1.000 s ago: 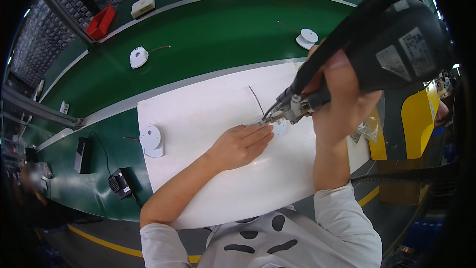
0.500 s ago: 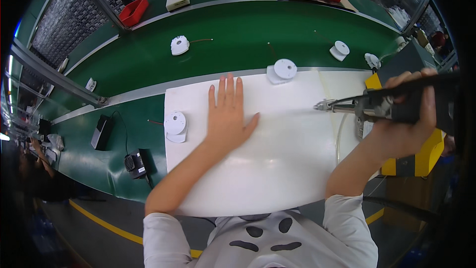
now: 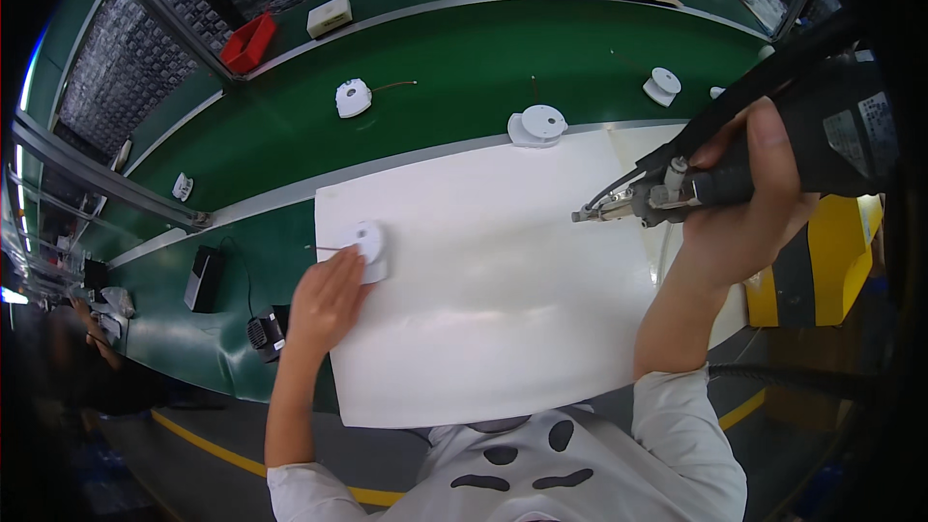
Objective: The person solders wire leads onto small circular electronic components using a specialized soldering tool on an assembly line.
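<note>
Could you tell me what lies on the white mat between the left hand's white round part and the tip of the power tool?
Only bare white mat in the head view.

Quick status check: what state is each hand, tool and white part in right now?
left hand: flat, fingers on the white round part at the mat's left edge
right hand: gripping the power screwdriver, tip raised over the white mat
white disc: lying untouched at the mat's far edge
</note>
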A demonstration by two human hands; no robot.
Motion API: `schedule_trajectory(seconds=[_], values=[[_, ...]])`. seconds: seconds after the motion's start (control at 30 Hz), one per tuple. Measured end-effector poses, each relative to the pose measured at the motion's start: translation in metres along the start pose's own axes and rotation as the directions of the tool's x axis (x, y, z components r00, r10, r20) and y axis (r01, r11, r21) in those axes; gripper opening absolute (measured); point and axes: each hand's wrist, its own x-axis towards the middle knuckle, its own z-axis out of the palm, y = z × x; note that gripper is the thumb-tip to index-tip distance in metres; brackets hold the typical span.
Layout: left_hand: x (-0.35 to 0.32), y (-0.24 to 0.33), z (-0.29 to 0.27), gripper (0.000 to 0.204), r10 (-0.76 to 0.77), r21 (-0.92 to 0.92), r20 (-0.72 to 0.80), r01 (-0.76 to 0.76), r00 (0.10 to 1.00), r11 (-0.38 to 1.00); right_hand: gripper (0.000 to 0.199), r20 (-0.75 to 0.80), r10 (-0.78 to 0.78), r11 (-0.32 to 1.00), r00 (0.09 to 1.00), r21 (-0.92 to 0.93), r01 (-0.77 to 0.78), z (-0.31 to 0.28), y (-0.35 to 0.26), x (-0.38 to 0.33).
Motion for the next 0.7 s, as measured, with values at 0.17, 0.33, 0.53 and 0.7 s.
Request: schedule_trajectory(seconds=[0.17,0.33,0.53,0.7], values=[[0.074,0.073,0.054,0.036,0.144,-0.304,-0.169,-0.19,0.975,0.934,0.032,0.054,-0.002,1.0,0.999,0.026,0.001,0.003,0.006,-0.008],[0.117,0.121,0.087,0.035,0.17,-0.321,-0.218,-0.235,0.961,0.917,0.041,0.168,0.061,0.995,0.984,0.067,-0.073,0.011,0.002,-0.014],[0.118,0.126,0.093,0.033,0.166,-0.283,-0.189,-0.215,0.968,0.935,0.032,0.215,-0.018,0.999,0.977,0.045,0.009,0.01,0.021,-0.021],[0.125,0.128,0.096,0.039,0.151,-0.256,-0.285,-0.227,0.947,0.94,0.027,0.23,-0.099,0.985,0.968,0.158,0.063,0.013,0.034,-0.016]])
